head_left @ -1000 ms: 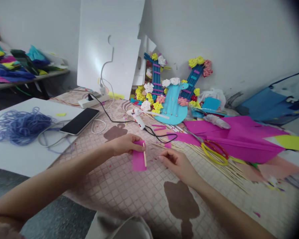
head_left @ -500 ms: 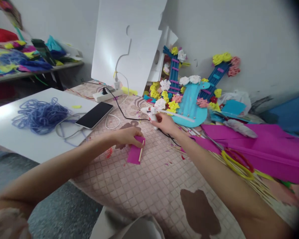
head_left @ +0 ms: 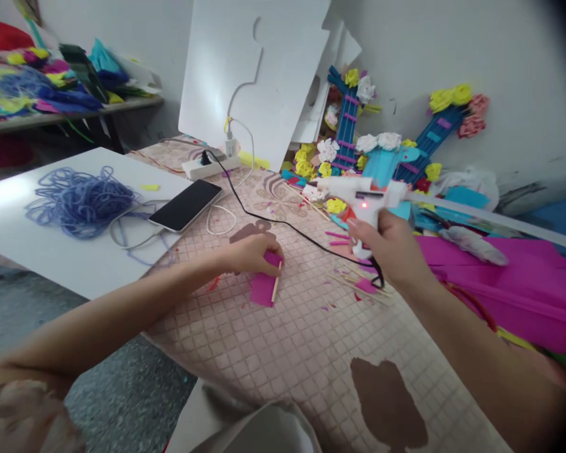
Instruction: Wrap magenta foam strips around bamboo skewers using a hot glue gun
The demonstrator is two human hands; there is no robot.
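Note:
My left hand (head_left: 256,255) is closed on the upper end of a small magenta paper strip (head_left: 263,290), which lies on the patterned tablecloth. A thin wooden stick (head_left: 276,282) runs along the strip's right edge, its top end close to my fingertips. Raised above the table, my right hand (head_left: 396,245) grips a white hot glue gun (head_left: 368,206) by its handle. The gun's nozzle points left, a red light glows on its side, and a long clear glue stick (head_left: 495,219) sticks out of its back. A black cord (head_left: 306,236) trails from the handle.
A phone (head_left: 185,205) and tangled blue yarn (head_left: 82,201) lie on a white board (head_left: 99,272) at left. Behind them sits a power strip (head_left: 207,167). Decorated blue craft pieces with paper flowers (head_left: 387,141) lean at the wall. Magenta sheets (head_left: 523,289) cover the right side.
My right hand has lifted the glue gun off the table and carried it to the right, nearer to me. My left hand stays on the magenta strip. The view has shifted slightly.

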